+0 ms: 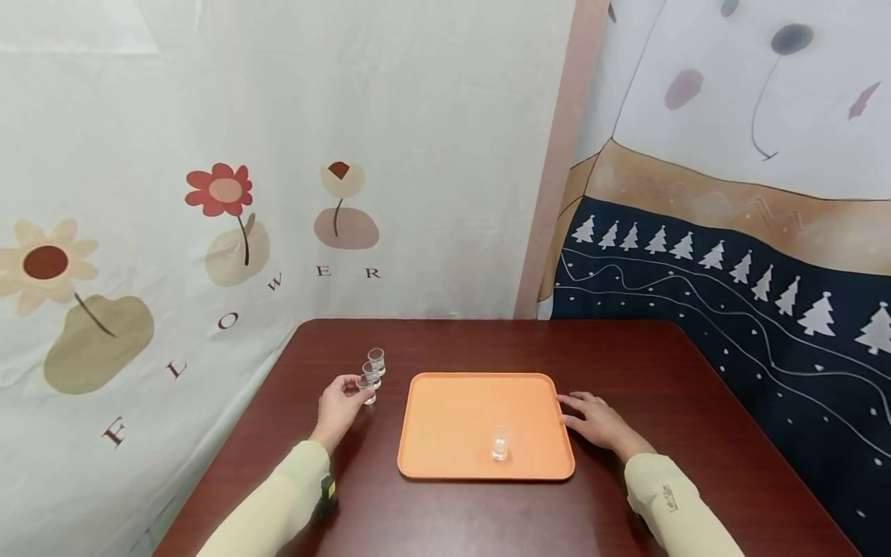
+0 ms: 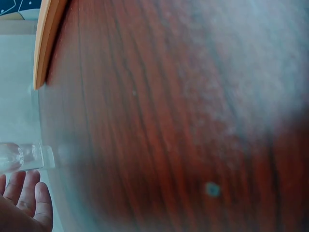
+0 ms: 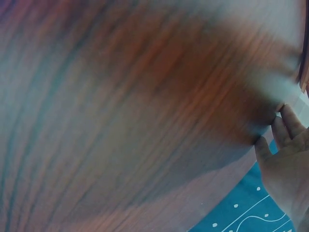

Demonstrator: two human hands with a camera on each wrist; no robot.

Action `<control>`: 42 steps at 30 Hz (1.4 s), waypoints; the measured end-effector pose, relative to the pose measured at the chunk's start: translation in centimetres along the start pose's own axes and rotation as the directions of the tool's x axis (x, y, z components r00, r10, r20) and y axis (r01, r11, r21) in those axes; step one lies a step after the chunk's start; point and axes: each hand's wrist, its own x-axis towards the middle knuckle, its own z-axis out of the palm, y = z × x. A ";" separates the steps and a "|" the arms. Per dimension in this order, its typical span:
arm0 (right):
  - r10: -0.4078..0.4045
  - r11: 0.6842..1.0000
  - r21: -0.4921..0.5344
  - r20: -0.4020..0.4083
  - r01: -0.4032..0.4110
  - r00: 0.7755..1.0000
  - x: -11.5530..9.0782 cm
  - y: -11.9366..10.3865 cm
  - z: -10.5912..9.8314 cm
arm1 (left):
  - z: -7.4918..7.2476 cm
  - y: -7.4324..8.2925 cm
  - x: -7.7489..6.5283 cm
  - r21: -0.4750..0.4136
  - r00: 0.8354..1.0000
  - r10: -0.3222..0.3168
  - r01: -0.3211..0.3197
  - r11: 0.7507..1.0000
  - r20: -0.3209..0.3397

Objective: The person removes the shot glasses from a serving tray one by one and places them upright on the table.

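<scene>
In the head view my left hand (image 1: pixel 339 411) pinches a small clear shot glass (image 1: pixel 369 396) between thumb and fingers, left of the tray. That glass (image 2: pixel 26 157) also shows at the left edge of the left wrist view, just above the fingers. Behind it stand two more shot glasses, a middle glass (image 1: pixel 372 374) and a far glass (image 1: pixel 377 360), in a short row. My right hand (image 1: pixel 600 422) rests at the right side of the orange tray (image 1: pixel 452 425), its fingertips at the rim. Another shot glass (image 1: pixel 500 444) stands upright on the tray.
The dark red wooden table (image 1: pixel 459 514) carries everything. A white cloth with flower prints (image 1: pixel 418 155) hangs behind and to the left. On the right hangs a dark blue tree-patterned cloth (image 1: pixel 738 333).
</scene>
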 end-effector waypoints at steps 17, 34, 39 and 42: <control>0.013 1.000 -0.001 -0.003 -0.013 1.000 -0.4 0.6 -0.1 | 0.5 -0.2 0.3 0.023 1.000 -0.011 0.011 1.000 -0.015; 0.018 1.000 -0.005 -0.006 -0.018 1.000 0.2 0.0 0.2 | -0.5 0.0 1.0 -0.074 0.996 -0.016 0.023 0.997 0.085; 0.021 1.000 -0.007 -0.011 -0.021 1.000 0.2 0.0 0.1 | -0.5 1.3 1.5 -0.113 0.996 0.015 -0.005 0.994 0.084; 0.011 1.000 -0.007 -0.014 -0.011 1.000 0.1 0.2 0.1 | -0.3 2.3 1.6 -0.130 0.996 0.044 -0.034 0.991 0.075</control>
